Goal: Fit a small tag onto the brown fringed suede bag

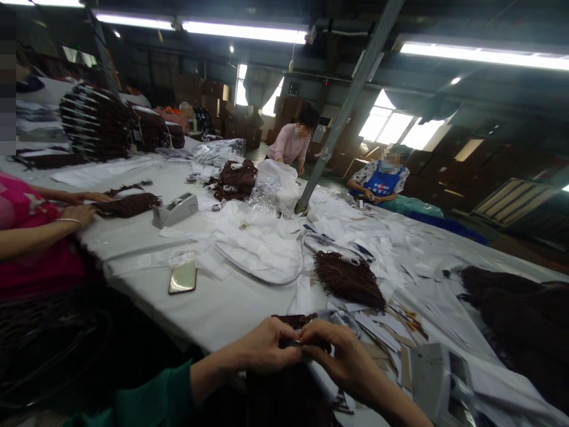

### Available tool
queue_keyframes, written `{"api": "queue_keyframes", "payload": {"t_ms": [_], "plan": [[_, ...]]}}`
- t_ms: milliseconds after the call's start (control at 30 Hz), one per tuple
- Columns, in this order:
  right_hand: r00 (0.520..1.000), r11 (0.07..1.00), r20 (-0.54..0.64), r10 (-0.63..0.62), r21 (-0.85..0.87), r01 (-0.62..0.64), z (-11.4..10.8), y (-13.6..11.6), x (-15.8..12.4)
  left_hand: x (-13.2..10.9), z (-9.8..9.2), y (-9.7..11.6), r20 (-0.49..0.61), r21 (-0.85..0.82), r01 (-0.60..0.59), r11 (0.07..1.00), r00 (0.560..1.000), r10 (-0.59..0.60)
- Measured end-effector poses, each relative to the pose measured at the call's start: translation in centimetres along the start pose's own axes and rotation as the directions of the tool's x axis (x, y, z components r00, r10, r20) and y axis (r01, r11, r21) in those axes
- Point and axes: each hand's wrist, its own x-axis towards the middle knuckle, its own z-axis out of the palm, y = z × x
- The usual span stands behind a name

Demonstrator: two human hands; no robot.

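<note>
My left hand point(265, 346) and my right hand point(334, 351) meet at the table's near edge, fingers closed and thumbs almost touching. Between them they pinch the upper end of a dark brown fringed bundle point(284, 394), which hangs down below my hands. A white strip point(323, 381) lies against it under my right hand. Exactly what sits between the fingertips is too small and dark to make out. Just beyond, a second brown fringed bundle point(349, 277) lies on the white-covered table point(231, 311).
A grey tape dispenser point(438, 379) stands close on the right; another dispenser point(175, 209) is farther left. A phone point(182, 277) lies on the table. Paper scraps point(262, 249) cover the middle, before a slanted post point(344, 112). A person in pink point(38, 237) handles a bundle at left.
</note>
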Motion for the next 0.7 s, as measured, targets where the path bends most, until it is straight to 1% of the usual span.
{"api": "queue_keyframes", "payload": {"t_ms": [100, 200, 300, 500, 600, 700], "plan": [[0.998, 1.0, -0.064, 0.027, 0.016, -0.026, 0.3, -0.1, -0.3, -0.1, 0.1, 0.0, -0.003, 0.019, -0.011, 1.0, 1.0, 0.011], [0.996, 0.999, -0.08, 0.043, -0.001, -0.043, 0.8, 0.3, -0.6, -0.3, 0.2, -0.3, -0.011, 0.055, -0.007, 0.998, 1.0, 0.008], [0.994, 0.996, -0.067, 0.084, -0.011, -0.085, 1.1, 0.5, -0.8, -0.6, 0.3, -0.4, -0.006, 0.07, 0.011, 0.998, 1.0, -0.011], [0.991, 0.992, -0.043, 0.123, 0.012, -0.123, 1.2, 0.6, -1.1, -1.2, 0.6, -0.3, -0.011, 0.025, 0.014, 1.0, 1.0, -0.014], [0.996, 0.996, -0.008, 0.089, 0.014, -0.089, 1.7, 1.3, -1.4, -1.4, 0.9, -0.6, -0.017, 0.035, -0.018, 0.999, 1.0, 0.019], [0.998, 0.999, 0.039, 0.05, -0.007, -0.05, 2.7, 3.2, -1.4, -1.1, 0.8, -1.3, 0.017, 0.06, -0.058, 0.997, 0.998, 0.057]]}}
